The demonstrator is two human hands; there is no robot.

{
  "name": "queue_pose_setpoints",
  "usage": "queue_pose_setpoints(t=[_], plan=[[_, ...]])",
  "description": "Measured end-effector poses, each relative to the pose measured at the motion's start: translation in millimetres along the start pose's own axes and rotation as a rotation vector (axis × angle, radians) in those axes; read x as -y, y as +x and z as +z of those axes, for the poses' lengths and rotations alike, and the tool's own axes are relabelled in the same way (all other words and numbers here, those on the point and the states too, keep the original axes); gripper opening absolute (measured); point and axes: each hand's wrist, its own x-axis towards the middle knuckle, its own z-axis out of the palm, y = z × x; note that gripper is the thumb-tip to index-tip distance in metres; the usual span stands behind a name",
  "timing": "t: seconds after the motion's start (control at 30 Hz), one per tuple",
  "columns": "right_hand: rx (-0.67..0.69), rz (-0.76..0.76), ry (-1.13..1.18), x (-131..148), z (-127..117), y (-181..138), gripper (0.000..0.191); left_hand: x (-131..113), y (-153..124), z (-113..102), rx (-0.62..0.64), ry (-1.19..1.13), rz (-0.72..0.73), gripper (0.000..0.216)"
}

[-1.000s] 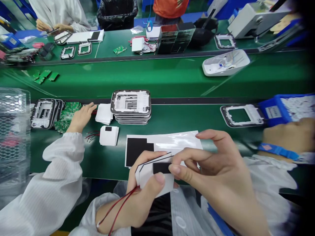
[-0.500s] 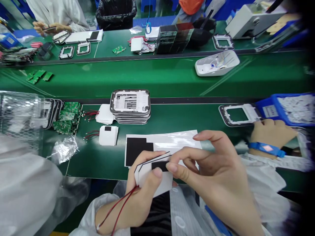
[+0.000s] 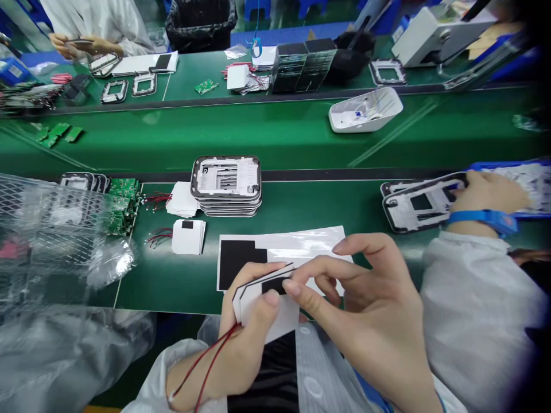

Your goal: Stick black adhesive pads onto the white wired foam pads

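My left hand [image 3: 247, 350] is closed around a pair of flat white battery packs [image 3: 282, 321], held tilted above the table's front edge. Red and dark wires [image 3: 210, 350] trail from the packs across my left wrist. A black sticker [image 3: 271, 284] lies across the top pack, with my left thumb beside it. The thumb and index finger of my right hand [image 3: 374, 304] pinch the sticker's right end; the other fingers are curled or raised. Behind my hands lies a white backing sheet [image 3: 297, 241] with black stickers [image 3: 236, 264] at its left.
Stacked white packs [image 3: 187, 238] with wires sit left, near a pile of device frames [image 3: 226, 178]. Green circuit boards [image 3: 123, 198] and a clear plastic tray [image 3: 51, 223] are farther left. At right, a co-worker's hand [image 3: 491, 198] holds a frame [image 3: 417, 203]. A white bin [image 3: 365, 112] is beyond.
My hands have barely moved and keep the same grip. The co-worker at right has brought a frame over another one. The clear tray at left shifted right, and the white bin slid left.
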Motion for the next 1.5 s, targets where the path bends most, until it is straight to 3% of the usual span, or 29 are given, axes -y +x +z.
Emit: queue_pose_setpoints(t=[0.13,0.27,0.4,0.53,0.63,0.7,0.83,1.0,1.1,1.23,1.3,1.4,1.5], plan=[[0.014,-0.004,-0.012,-2,0,-1,0.036,-3,1,3,-0.028,0.009,0.008,0.027],[0.034,-0.011,-0.005,-4,-1,-1,0.035,-5,5,3,0.03,0.019,-0.003,0.03],[0.041,-0.09,-0.058,-12,6,-1,0.03,1,10,2,0.027,0.032,0.003,0.034],[-0.113,-0.21,-0.152,-29,15,1,0.029,3,16,2,-0.026,0.073,0.085,0.027],[-0.233,-0.261,-0.2,-40,17,6,0.039,-1,20,2,-0.065,0.098,0.176,0.023],[-0.149,-0.191,-0.109,-44,16,12,0.044,-5,21,2,-0.042,0.103,0.187,0.022],[0.152,0.053,0.149,-46,15,23,0.045,-13,22,2,0.06,0.066,0.097,0.022],[0.185,0.222,0.235,-51,20,26,0.045,-5,26,-6,0.13,-0.097,0.017,0.03],[0.202,0.248,0.148,-62,25,26,0.043,13,29,-20,0.098,-0.21,-0.091,0.04],[0.284,0.231,-0.052,-86,40,30,0.037,38,29,-52,-0.138,-0.309,-0.209,0.059],[0.382,0.203,-0.11,-99,53,32,0.036,44,25,-72,-0.186,-0.302,-0.227,0.063],[0.57,0.168,-0.099,-116,80,36,0.043,46,8,-108,-0.232,-0.244,-0.239,0.066],[0.662,0.115,-0.107,-131,111,39,0.047,45,-22,-148,-0.253,-0.187,-0.267,0.059]])
